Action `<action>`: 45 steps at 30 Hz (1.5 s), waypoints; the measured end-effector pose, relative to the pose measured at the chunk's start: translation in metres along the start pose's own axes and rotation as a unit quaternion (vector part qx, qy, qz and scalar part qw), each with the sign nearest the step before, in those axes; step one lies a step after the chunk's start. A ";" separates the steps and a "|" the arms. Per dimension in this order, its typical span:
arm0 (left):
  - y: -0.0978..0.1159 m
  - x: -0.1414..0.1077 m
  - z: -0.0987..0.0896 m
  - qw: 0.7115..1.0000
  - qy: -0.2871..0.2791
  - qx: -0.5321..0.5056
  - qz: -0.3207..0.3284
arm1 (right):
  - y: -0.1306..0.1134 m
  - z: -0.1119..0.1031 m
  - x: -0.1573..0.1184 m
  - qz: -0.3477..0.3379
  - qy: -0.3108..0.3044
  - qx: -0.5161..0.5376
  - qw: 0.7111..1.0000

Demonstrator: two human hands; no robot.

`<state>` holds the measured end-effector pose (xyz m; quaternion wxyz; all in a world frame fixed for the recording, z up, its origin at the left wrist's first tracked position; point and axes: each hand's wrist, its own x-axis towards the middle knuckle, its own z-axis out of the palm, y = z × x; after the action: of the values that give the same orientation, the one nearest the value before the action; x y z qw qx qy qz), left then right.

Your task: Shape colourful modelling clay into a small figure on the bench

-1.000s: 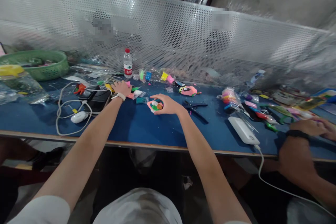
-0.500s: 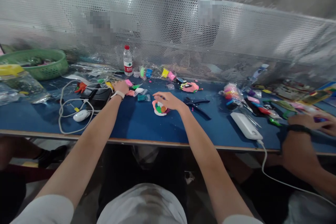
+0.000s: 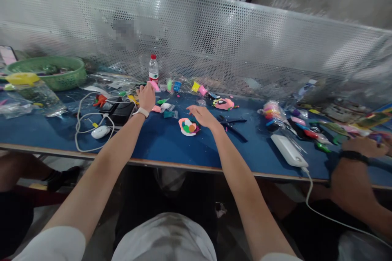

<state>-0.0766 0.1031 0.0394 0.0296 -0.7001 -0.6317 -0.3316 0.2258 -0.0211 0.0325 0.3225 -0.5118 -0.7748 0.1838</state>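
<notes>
My left hand (image 3: pixel 146 98) is lifted over the tabletop, its fingers closed on a bright pink packet of clay (image 3: pixel 154 86) that sticks out past the fingertips. Under and beside it lie a salmon-pink lump (image 3: pixel 156 109), a white packet (image 3: pixel 165 106) and a teal packet (image 3: pixel 170 114). My right hand (image 3: pixel 202 115) hovers with fingers loosely stretched to the left, holding nothing that I can see. Just below it lies a flat clay piece (image 3: pixel 189 127) with a pink rim, white edge and green and orange patches. Black-handled pliers (image 3: pixel 234 125) lie right of that hand.
A water bottle (image 3: pixel 153 69) stands before the perforated metal screen (image 3: pixel 183 28). Left are a cable (image 3: pixel 78 124), a black box (image 3: pixel 118 112) and a green basket (image 3: pixel 69 79). A pink clay figure (image 3: pixel 224 103), a white power bank (image 3: pixel 288 150) and a co-worker's hand (image 3: pixel 363 147) are to the right.
My left hand has risen from among the packets with the pink clay packet. My right hand has drawn slightly up and right, uncovering more of the flat clay piece. The view has shifted slightly.
</notes>
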 end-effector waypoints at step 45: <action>0.075 -0.066 0.056 0.886 0.044 -0.415 0.200 | -0.006 0.007 0.008 -0.052 0.200 0.123 0.971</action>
<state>0.0164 0.0565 -0.0090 -0.1705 -0.7446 -0.2806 -0.5811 0.2153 -0.0158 0.0337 0.5403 -0.4532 -0.6919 0.1546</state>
